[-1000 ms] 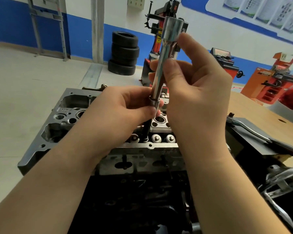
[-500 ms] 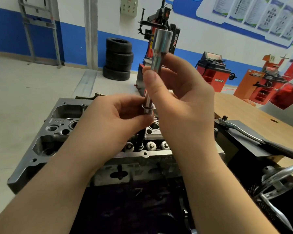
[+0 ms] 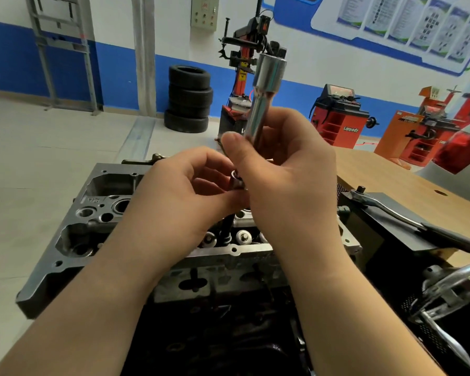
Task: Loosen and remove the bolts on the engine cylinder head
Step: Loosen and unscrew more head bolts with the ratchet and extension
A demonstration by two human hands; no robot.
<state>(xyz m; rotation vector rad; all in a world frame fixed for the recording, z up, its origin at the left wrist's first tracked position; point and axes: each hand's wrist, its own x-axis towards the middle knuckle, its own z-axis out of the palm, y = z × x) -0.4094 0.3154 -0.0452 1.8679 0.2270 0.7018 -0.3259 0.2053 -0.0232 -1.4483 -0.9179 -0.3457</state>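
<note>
The grey aluminium cylinder head (image 3: 73, 240) lies on the engine in front of me. A long dark bolt (image 3: 227, 229) stands partly out of its hole near the head's front edge, its flanged top (image 3: 236, 180) pinched by my left hand (image 3: 185, 202). My right hand (image 3: 288, 169) grips a long shiny socket (image 3: 266, 88), lifted just off the bolt's top and tilted slightly right. Round valve tops (image 3: 243, 237) show beside the bolt.
A ratchet wrench (image 3: 407, 221) with a black handle lies on a dark box at the right, on a wooden bench (image 3: 391, 169). Chrome pliers (image 3: 445, 289) sit at lower right. Stacked tyres (image 3: 189, 99) and red workshop machines stand behind.
My right hand has pulled the socket upward off the bolt's top. My left hand has kept its hold on the bolt head. The camera has tipped up slightly.
</note>
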